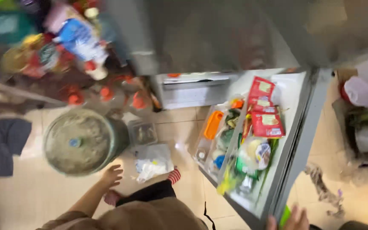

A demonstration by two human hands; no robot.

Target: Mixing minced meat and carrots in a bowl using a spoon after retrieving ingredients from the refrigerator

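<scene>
Tiled floor [43, 191], fridge door [297, 140] open; right hand [292, 219] grips door edge, left hand [111, 174] spread, empty.

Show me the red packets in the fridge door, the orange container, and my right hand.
Red packets [265, 123]: head view, front of lowest packet.
Orange container [213, 124]: head view, its side.
Right hand [295, 219]: head view, fingers on door edge.

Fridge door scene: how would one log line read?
right hand: on fridge door edge | left hand: free, open | shelves: red packets

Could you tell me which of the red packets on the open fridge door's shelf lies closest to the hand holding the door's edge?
The lowest red packet, nearest the right hand; the other two sit farther up the shelf.
</scene>
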